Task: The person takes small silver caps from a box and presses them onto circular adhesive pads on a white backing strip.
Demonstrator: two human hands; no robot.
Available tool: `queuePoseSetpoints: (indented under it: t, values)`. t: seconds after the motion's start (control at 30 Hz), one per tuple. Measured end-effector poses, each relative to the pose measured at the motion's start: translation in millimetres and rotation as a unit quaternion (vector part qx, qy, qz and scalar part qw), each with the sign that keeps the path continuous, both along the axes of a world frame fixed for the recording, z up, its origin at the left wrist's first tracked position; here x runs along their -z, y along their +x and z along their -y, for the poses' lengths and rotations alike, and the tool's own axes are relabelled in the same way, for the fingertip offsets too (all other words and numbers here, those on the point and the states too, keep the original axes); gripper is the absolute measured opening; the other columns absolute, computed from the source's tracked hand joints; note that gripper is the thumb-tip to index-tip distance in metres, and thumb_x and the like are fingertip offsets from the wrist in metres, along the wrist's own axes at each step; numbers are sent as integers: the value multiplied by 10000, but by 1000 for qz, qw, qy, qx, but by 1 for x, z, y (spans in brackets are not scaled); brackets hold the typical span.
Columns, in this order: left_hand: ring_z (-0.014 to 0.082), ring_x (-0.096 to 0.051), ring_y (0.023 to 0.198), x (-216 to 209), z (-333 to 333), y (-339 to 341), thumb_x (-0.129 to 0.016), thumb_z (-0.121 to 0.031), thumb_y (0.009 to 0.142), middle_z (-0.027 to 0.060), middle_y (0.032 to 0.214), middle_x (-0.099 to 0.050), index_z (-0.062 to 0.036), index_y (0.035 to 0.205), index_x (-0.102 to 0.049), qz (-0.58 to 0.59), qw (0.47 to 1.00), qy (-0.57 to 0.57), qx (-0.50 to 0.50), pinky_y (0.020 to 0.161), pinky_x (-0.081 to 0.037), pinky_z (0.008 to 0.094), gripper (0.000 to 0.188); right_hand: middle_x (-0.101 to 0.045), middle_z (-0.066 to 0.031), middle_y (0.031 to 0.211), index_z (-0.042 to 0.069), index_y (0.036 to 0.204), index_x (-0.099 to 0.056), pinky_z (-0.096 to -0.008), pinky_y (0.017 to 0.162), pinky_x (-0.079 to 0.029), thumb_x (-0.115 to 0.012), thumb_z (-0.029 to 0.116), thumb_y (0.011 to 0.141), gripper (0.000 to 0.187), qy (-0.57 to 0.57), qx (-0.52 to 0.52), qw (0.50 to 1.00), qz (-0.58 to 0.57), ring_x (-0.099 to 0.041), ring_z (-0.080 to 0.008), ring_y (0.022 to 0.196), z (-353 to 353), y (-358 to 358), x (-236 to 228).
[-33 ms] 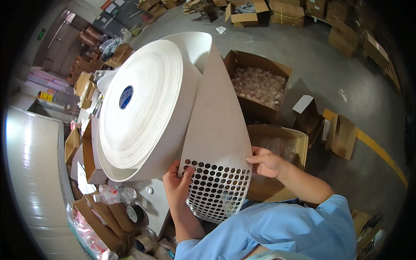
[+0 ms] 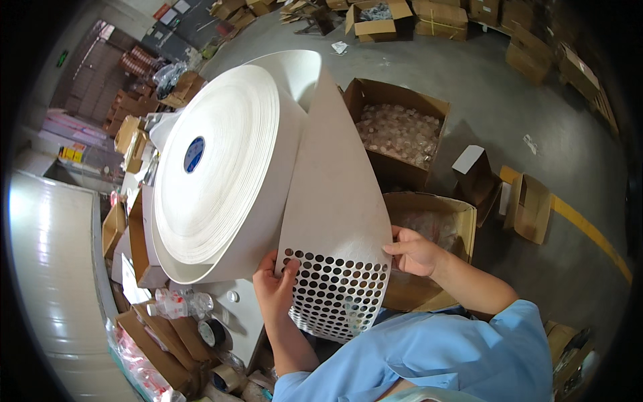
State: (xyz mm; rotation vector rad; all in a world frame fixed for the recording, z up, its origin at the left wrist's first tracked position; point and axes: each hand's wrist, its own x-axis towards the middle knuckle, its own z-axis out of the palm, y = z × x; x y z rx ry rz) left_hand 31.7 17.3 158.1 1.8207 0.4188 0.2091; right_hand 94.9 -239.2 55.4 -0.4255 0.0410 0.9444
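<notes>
A big roll of white sheet material (image 2: pixel 218 167) with a blue-marked core stands before me on a grey table (image 2: pixel 251 315). From its far side a loose end of the sheet (image 2: pixel 328 181) loops over and hangs down toward my body. Rows of round holes are punched through the lower part of that end. My left hand (image 2: pixel 274 278) pinches its left edge, thumb on top beside the first holes. On the right edge, at about the same height, my right hand (image 2: pixel 415 251) grips the sheet between thumb and fingers; some fingertips are hidden behind it.
Right of the sheet stand an open carton (image 2: pixel 402 130) full of small clear pieces and another open carton (image 2: pixel 462 231). A clear plastic bottle (image 2: pixel 181 303), a white cap (image 2: pixel 232 295) and tape rolls (image 2: pixel 213 331) lie at lower left. Cartons (image 2: pixel 439 20) line the far floor.
Almost nothing differs. The sheet's loose end bows slightly differently between my hands, which keep their hold, and the view has shifted a little.
</notes>
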Motion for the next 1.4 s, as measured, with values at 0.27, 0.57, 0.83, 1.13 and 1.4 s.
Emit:
queuePoseSetpoints:
  t: [0.27,0.57,0.83,1.13,1.4]
  values:
    - [50,-504,598,30,9,-4,-675,-77,816,5,750,-592,6,937,-594,-12,1000,19,-13,527,-409,183,168,-415,-121,1365,78,1456,-96,-355,954,-436,-471,-70,850,728,-66,106,970,210,-486,-184,1193,17,-27,1]
    - [57,-542,610,30,17,-3,-661,-58,820,30,769,-621,25,973,-604,-15,1000,6,15,528,-461,189,183,-424,-123,1353,55,1447,-131,-359,942,-443,-422,-54,837,685,-113,163,964,178,-501,-205,1176,15,-28,8]
    - [56,-548,620,31,15,-1,-664,-61,819,25,772,-620,26,963,-610,-18,999,35,10,530,-466,192,176,-427,-129,1357,48,1441,-158,-345,994,-395,-360,-65,851,634,-108,100,976,157,-465,-187,1220,22,-21,13]
    - [55,-536,629,28,21,0,-659,-54,819,18,763,-612,25,968,-611,-26,999,45,-4,563,-443,193,176,-438,-90,1321,46,1426,-213,-301,969,-386,-436,-29,857,615,-40,80,989,119,-454,-137,1176,26,-23,4]
    - [58,-542,631,28,14,0,-656,-50,821,19,755,-611,25,972,-612,-28,999,47,-3,546,-452,195,174,-593,-63,1054,7,1223,-458,-306,814,-484,-560,74,904,342,-157,43,961,222,-578,-134,915,27,-20,18]
